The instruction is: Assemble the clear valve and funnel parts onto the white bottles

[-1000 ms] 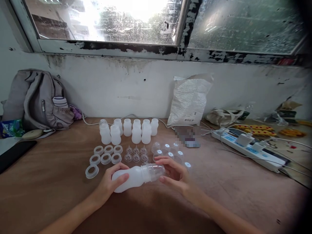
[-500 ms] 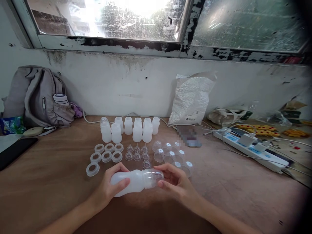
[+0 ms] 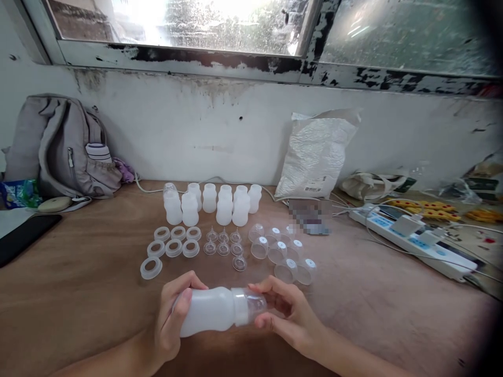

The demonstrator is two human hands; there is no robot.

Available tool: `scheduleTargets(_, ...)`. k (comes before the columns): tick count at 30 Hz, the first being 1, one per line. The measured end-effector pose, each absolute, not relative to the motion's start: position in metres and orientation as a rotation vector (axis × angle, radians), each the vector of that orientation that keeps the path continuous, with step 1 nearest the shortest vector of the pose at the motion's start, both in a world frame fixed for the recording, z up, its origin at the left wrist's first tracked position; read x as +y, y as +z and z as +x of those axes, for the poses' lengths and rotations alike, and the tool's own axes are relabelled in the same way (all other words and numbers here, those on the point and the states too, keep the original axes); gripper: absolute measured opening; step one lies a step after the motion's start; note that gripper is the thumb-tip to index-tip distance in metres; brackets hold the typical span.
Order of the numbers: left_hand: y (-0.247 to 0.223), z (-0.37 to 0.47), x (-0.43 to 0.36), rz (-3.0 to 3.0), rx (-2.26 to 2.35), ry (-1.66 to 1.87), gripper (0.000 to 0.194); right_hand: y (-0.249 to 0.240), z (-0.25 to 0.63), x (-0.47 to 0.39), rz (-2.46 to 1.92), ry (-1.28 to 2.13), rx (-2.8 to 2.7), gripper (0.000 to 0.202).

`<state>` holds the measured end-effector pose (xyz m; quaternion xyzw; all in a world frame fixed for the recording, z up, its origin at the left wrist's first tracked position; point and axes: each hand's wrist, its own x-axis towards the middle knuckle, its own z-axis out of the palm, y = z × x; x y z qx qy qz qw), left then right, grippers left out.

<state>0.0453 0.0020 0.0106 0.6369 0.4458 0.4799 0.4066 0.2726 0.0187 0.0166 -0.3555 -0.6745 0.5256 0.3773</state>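
I hold a white plastic bottle sideways just above the wooden table. My left hand grips its body. The fingers of my right hand close around the clear cap on its neck. Beyond my hands stand several white bottles in two rows. In front of them lie several white rings, small clear nipples and clear caps with round stickers.
A grey backpack leans on the wall at the far left, a dark phone beside it. A white plastic bag stands at the back. A power strip with cables lies at the right.
The bottle and both hands have come a little nearer to me and lower in view. The view has tilted slightly down.
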Motion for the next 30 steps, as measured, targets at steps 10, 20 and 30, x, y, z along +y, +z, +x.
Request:
scheduleTargets(10, 0.009, 0.039, 0.007, 1.77, 1.086, 1.313, 0.036, 0.042, 0.269, 0.027, -0.787, 1.217, -1.852, 0.029)
scheduleTargets(20, 0.022, 0.017, 0.059, 1.803, 1.471, 1.488, 0.032, 0.144, 0.212, 0.113, -0.825, 0.588, -2.032, 0.035)
scheduleTargets(30, 0.018, -0.014, 0.084, 2.072, 1.787, 1.518, 0.018, 0.132, 0.16, 0.185, -1.207, 0.139, -2.328, 0.03)
